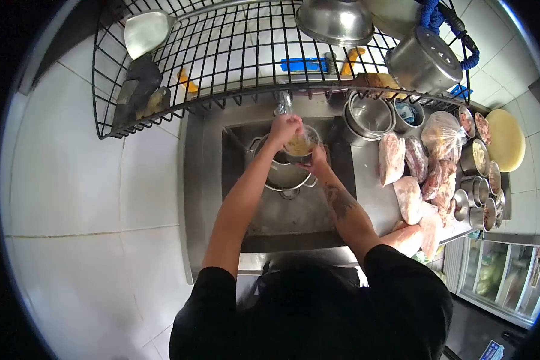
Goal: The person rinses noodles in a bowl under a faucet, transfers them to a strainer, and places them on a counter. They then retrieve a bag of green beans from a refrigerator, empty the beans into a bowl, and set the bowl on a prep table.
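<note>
Over the steel sink, my right hand grips the rim of a small metal bowl that has something pale yellowish in it. My left hand is closed at the bowl's upper left edge, just below the faucet; whatever its fingers hold is too small to make out. Beneath the bowl, a larger two-handled pot stands in the sink with cloudy contents, partly hidden by the bowl and my hands.
A black wire rack with a metal bowl, pot and tools hangs above the sink. On the right counter lie bagged pieces of meat, nested steel pots, several small containers and a round yellow board. A glass-door fridge stands lower right.
</note>
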Tool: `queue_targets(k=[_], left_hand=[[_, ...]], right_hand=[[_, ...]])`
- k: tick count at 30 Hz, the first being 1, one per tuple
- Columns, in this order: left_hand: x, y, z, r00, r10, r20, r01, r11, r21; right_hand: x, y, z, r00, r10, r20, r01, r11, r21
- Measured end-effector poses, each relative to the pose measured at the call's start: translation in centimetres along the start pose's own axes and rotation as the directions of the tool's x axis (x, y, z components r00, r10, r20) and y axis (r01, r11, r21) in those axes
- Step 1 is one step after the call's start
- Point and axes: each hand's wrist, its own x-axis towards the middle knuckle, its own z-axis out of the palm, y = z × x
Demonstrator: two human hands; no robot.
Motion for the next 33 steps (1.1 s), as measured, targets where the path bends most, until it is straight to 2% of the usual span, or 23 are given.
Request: queue_targets(k=[1, 2, 3, 5, 6, 7, 8, 9, 11, 12, 14, 15, 17, 18, 20, 21, 22, 23, 24, 26, 27, 31, 33], left_hand=[[0.2, 0.0, -0.3, 1.000, -0.011, -0.029, 0.011, 1.000, 0.002], [0.3, -0.2, -0.5, 0.998, -0.027, -0.058, 0.027, 1.000, 0.001], [0.2, -0.2, -0.8, 0.998, -0.028, -0.057, 0.028, 1.000, 0.002], [0.0, -0.5, -1.2, 0.999, -0.046, -0.009, 0.047, 0.978, 0.206], [0.1, -1.6, -1.3, 0.999, -0.050, -0.008, 0.050, 0.978, 0.204], [0.6, -2.8, -1.5, 0.998, 0.045, 0.054, -0.066, 0.859, 0.507], [1.1, -3.9, -1.9, 0.983, 0.115, 0.143, -0.183, 0.638, 0.748], [0.7, -3.9, -1.7, 0.983, 0.115, 0.143, -0.183, 0.638, 0.748], [-0.9, -3.7, -1.1, 0.971, 0.133, 0.199, -0.237, 0.422, 0.875], [-1.3, -4.1, -1.2, 0.970, 0.135, 0.200, -0.239, 0.423, 0.874], [-1.2, -6.0, -1.6, 0.911, 0.363, 0.197, -0.352, 0.429, 0.832], [-0.5, -7.3, -1.6, 0.909, 0.367, 0.197, -0.354, 0.433, 0.829], [0.9, -9.6, -1.6, 0.920, 0.382, 0.086, -0.279, 0.486, 0.828], [0.7, -9.7, -1.3, 0.920, 0.385, 0.073, -0.274, 0.496, 0.824], [0.2, -9.8, -0.9, 0.892, 0.413, 0.182, -0.302, 0.247, 0.921], [0.8, -11.9, 0.0, 0.896, 0.422, 0.141, -0.272, 0.270, 0.923], [2.1, -15.7, 1.2, 0.758, 0.637, -0.140, -0.291, 0.523, 0.801], [2.5, -17.8, 1.5, 0.547, 0.706, -0.451, -0.382, 0.689, 0.615], [2.1, -17.7, 1.7, 0.574, 0.660, -0.484, -0.267, 0.710, 0.651], [0.5, -16.1, 2.4, 0.707, 0.549, -0.445, -0.082, 0.689, 0.720], [0.2, -16.2, 2.7, 0.727, 0.525, -0.442, -0.060, 0.691, 0.721], [-0.1, -16.2, 2.5, 0.734, 0.477, -0.483, -0.038, 0.739, 0.673], [-0.2, -16.2, 2.4, 0.745, 0.457, -0.486, -0.032, 0.753, 0.658]], right_hand=[[-2.7, -6.4, 2.4, 0.969, 0.232, -0.084, -0.202, 0.940, 0.275], [-5.9, -13.9, 5.2, 0.885, 0.438, -0.158, -0.300, 0.795, 0.527], [-5.7, -13.9, 5.2, 0.885, 0.438, -0.157, -0.300, 0.795, 0.528], [-5.5, -13.8, 4.9, 0.901, 0.429, -0.071, -0.321, 0.767, 0.557], [-5.4, -13.5, 5.0, 0.899, 0.432, -0.072, -0.323, 0.765, 0.557], [-5.1, -13.3, 5.1, 0.928, 0.358, -0.099, -0.263, 0.821, 0.506], [-4.8, -13.1, 5.3, 0.953, 0.280, -0.119, -0.199, 0.870, 0.451], [-5.1, -14.1, 5.8, 0.953, 0.279, -0.119, -0.198, 0.870, 0.452], [-6.0, -17.2, 6.9, 0.950, 0.260, -0.174, -0.178, 0.907, 0.380], [-5.8, -17.5, 7.0, 0.950, 0.258, -0.176, -0.177, 0.909, 0.378], [-5.1, -17.8, 6.9, 0.967, 0.019, -0.254, 0.029, 0.982, 0.186], [-4.1, -17.2, 6.5, 0.966, 0.017, -0.256, 0.031, 0.983, 0.180], [-2.1, -15.1, 5.3, 0.933, -0.245, -0.264, 0.165, 0.942, -0.292], [-2.4, -15.6, 5.4, 0.935, -0.245, -0.255, 0.163, 0.939, -0.304], [-3.6, -18.3, 6.5, 0.848, -0.493, -0.195, 0.193, 0.629, -0.753], [-3.8, -19.4, 7.3, 0.859, -0.488, -0.155, 0.207, 0.609, -0.766], [-4.0, -20.3, 8.3, 0.878, -0.464, -0.118, 0.131, 0.471, -0.872], [-4.4, -21.2, 9.6, 0.894, -0.439, -0.087, 0.061, 0.314, -0.947], [-5.2, -22.5, 10.9, 0.901, -0.429, -0.054, 0.085, 0.298, -0.951], [-7.4, -24.9, 13.3, 0.890, -0.448, 0.082, 0.199, 0.222, -0.955], [-7.9, -25.1, 13.9, 0.885, -0.450, 0.119, 0.204, 0.143, -0.968], [-8.7, -25.8, 16.1, 0.904, -0.400, 0.151, 0.184, 0.046, -0.982], [-8.3, -25.2, 16.8, 0.897, -0.404, 0.178, 0.162, -0.075, -0.984]])
